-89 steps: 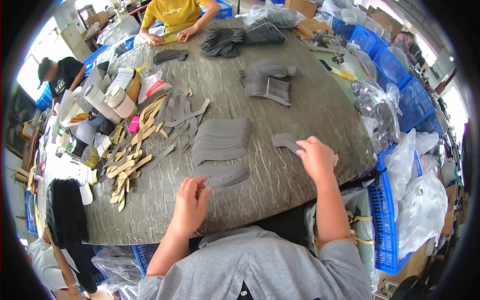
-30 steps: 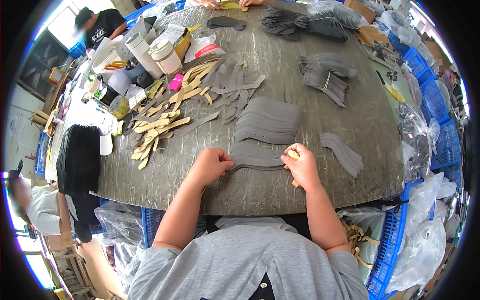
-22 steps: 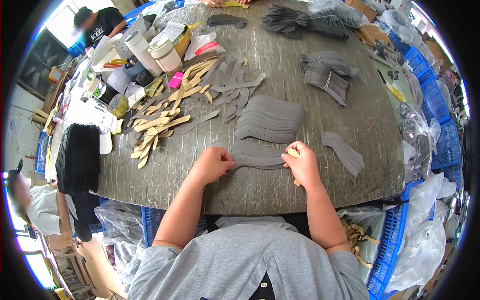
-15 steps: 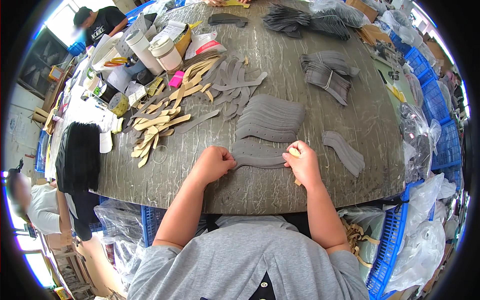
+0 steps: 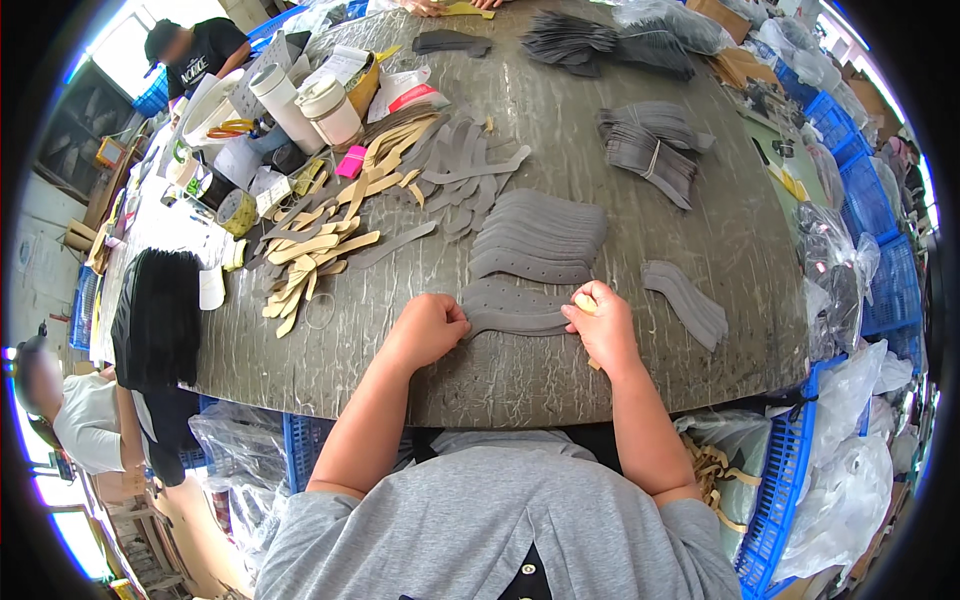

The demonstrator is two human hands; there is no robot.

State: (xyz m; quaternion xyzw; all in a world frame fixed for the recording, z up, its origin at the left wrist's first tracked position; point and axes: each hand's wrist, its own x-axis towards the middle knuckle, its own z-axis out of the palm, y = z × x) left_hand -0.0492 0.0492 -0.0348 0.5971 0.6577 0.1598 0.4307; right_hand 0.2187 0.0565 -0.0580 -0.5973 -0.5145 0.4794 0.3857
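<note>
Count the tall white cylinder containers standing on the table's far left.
2: one tall white cylinder container at the far left, and a second, wider one with a cream lid just right of it. Clutter there may hide others.

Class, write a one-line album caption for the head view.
Both hands, left hand and right hand, press a grey cut piece on the worktable.
</note>
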